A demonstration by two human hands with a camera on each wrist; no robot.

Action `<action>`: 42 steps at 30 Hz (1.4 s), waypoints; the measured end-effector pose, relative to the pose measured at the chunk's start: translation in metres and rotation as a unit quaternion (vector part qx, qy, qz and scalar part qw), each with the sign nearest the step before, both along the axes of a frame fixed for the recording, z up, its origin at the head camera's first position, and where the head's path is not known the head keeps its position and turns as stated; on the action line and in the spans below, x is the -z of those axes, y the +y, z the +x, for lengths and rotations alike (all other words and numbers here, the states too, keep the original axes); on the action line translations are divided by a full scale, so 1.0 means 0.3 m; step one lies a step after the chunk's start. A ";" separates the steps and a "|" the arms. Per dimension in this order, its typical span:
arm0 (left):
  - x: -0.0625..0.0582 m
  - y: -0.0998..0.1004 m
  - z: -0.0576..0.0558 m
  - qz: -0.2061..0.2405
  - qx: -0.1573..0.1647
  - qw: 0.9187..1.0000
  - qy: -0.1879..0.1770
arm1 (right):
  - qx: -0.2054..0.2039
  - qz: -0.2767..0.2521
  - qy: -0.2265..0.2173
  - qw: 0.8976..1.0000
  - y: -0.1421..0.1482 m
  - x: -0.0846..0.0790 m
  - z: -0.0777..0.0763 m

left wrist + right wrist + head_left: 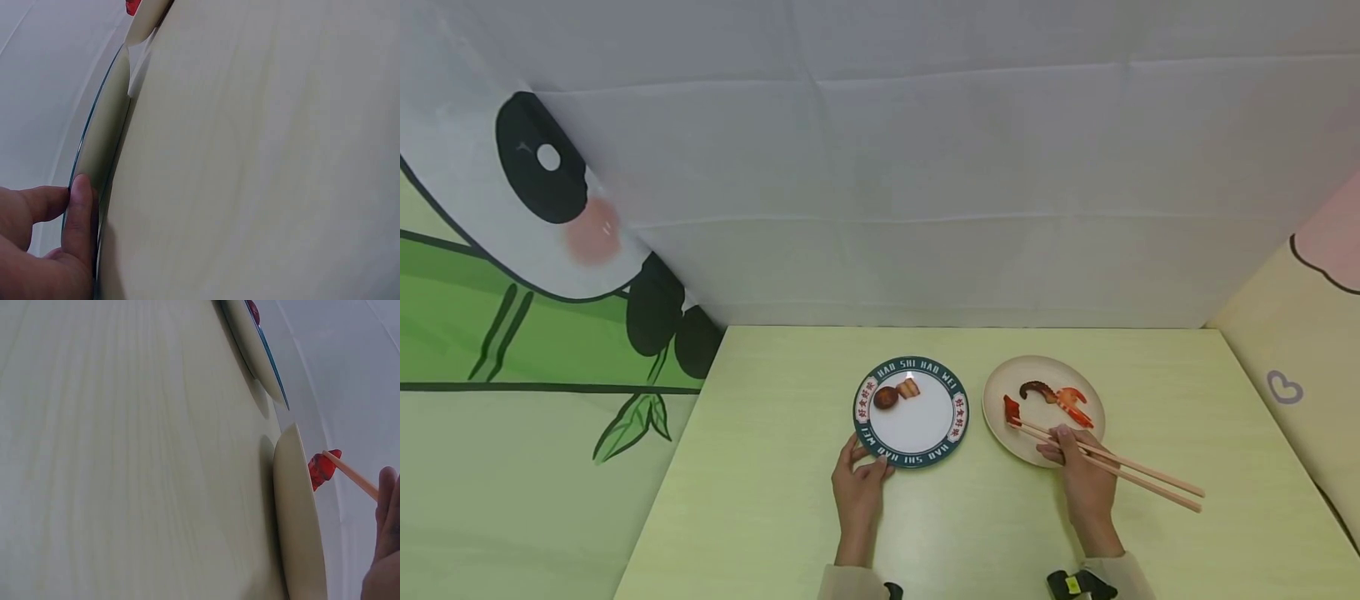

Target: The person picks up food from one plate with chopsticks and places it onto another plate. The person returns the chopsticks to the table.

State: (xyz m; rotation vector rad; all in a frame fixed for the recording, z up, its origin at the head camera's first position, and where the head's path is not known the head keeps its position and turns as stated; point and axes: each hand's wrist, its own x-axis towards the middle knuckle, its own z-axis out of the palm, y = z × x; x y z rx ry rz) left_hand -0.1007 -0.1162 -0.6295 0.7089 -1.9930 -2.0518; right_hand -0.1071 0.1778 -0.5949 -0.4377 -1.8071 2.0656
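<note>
My left hand [860, 492] grips the near-left rim of a white plate with a dark green lettered border [925, 457]. On that plate lie a brown mushroom-like piece [886, 397] and a striped pork-belly-like piece [908, 388]. My right hand [1086, 483] holds a pair of wooden chopsticks [1150, 479] over a beige plate [1022, 371]. Their tips touch a red food piece [320, 470] at that plate's left side; whether it is lifted, I cannot tell. A dark curled tentacle-like piece [1037, 389] and an orange-red shrimp-like piece [1072, 404] lie farther right on the beige plate.
Both plates stand side by side on a pale yellow-green table [760, 500], with a narrow gap between them. A white sheet-like wall [925, 167] rises behind the table's far edge. Cartoon-printed panels [550, 333] flank it on the left and right.
</note>
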 end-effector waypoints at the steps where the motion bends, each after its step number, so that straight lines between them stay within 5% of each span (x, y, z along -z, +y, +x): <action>1: -0.001 0.000 0.000 0.000 -0.001 1.000 -0.002 | 0.000 -0.001 -0.001 1.000 0.001 0.000 0.001; 42: -0.016 0.002 0.006 -0.004 0.000 1.000 -0.004 | 0.031 -0.040 0.030 0.998 0.028 -0.002 0.019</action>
